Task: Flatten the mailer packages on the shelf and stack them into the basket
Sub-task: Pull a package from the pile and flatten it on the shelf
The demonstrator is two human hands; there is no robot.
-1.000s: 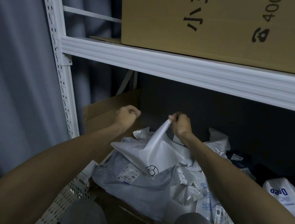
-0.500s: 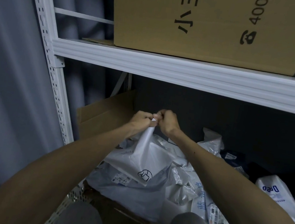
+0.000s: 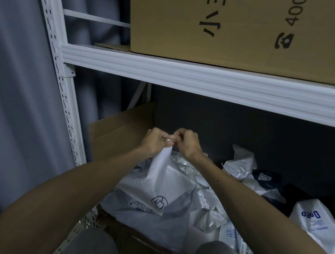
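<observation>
At the far left of the frame hangs a grey curtain (image 3: 6, 107), and beside it rises the white slotted upright (image 3: 61, 92) of the shelf. In the lower left, a strip of the white perforated basket (image 3: 81, 225) shows under the person's left forearm. A brown cardboard flap (image 3: 119, 133) stands just behind the left hand (image 3: 155, 141).

Both fists meet at the centre of the frame, knuckles touching. Each grip is pinching the same top tip of a white mailer (image 3: 165, 187); the right hand (image 3: 185, 142) sits just beside the left. The mailer is drawn up into a narrow peak at the fingers and fans out wide below, smooth and slightly glossy, with a small black line-drawn logo near its lower edge. Its bottom rests on a heap of crumpled grey and white mailers (image 3: 204, 211) on the lower shelf.

Further right lies a white bag printed "Dreo" (image 3: 311, 220). Above, across the upper right, a large cardboard box (image 3: 237, 30) sits on the white shelf beam (image 3: 210, 83).
</observation>
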